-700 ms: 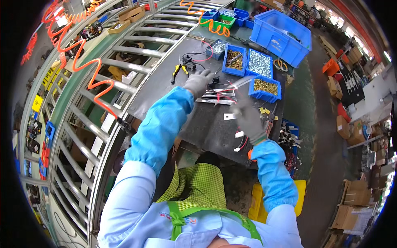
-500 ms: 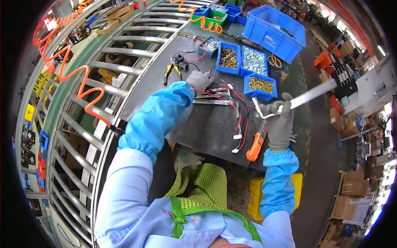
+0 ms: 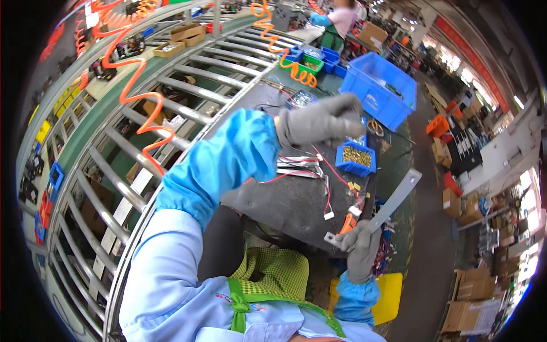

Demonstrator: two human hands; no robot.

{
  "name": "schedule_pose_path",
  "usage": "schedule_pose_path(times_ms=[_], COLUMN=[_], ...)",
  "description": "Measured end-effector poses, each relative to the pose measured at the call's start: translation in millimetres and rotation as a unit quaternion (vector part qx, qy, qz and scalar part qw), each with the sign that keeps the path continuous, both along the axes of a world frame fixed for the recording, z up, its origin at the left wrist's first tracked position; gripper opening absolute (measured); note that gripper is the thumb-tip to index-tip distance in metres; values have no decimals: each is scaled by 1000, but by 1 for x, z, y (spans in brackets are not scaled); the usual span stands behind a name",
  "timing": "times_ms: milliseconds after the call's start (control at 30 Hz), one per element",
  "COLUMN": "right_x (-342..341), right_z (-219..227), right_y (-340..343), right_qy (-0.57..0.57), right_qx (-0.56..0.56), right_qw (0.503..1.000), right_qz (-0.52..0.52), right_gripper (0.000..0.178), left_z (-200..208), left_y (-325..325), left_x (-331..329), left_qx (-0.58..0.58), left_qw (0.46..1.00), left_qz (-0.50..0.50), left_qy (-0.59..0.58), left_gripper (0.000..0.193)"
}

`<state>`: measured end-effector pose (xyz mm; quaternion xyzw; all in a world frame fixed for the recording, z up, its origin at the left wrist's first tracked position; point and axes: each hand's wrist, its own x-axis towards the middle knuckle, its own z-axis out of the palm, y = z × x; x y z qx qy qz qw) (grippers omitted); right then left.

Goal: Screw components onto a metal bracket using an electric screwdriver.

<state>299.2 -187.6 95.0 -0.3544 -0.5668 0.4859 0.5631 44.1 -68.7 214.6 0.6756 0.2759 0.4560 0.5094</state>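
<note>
My right hand (image 3: 360, 251), in a grey glove, is closed round a flat metal bar (image 3: 396, 196) with a hole near its upper end. The bar slants up and right, beyond the bench's right side. My left hand (image 3: 319, 119), also gloved in grey, is raised over the far part of the bench in front of the parts bins. Motion blurs its fingers; whether they hold anything cannot be made out. Below it lie red wires with a white connector (image 3: 329, 215) and silvery strips (image 3: 302, 165). An orange tool (image 3: 347, 223) lies beside my right hand, partly covered.
A blue bin of brass-coloured screws (image 3: 357, 158) stands on the dark bench (image 3: 273, 202). Scissors (image 3: 374, 128) and a large blue crate (image 3: 379, 94) are behind. A roller conveyor (image 3: 199, 114) runs along the left, with an orange coiled hose (image 3: 149, 122). Another person (image 3: 336, 25) stands far back.
My left hand has lifted off the wires and moved right, towards the bins. My right hand has come nearer my body with the metal bar. The view has shifted, bringing another person into sight.
</note>
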Motion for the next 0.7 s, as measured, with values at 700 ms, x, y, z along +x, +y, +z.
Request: schedule_pose_path(times_ms=[700], right_x=[-32], right_z=[-73], right_y=[-37], right_qy=[-83], right_qx=[-95], right_qw=[989], right_qz=[72], right_gripper=[39], left_z=[-110], left_y=[-35], left_x=[46], left_qx=[-261], left_qw=[853], left_qz=[0], left_qy=[-451], left_gripper=[33])
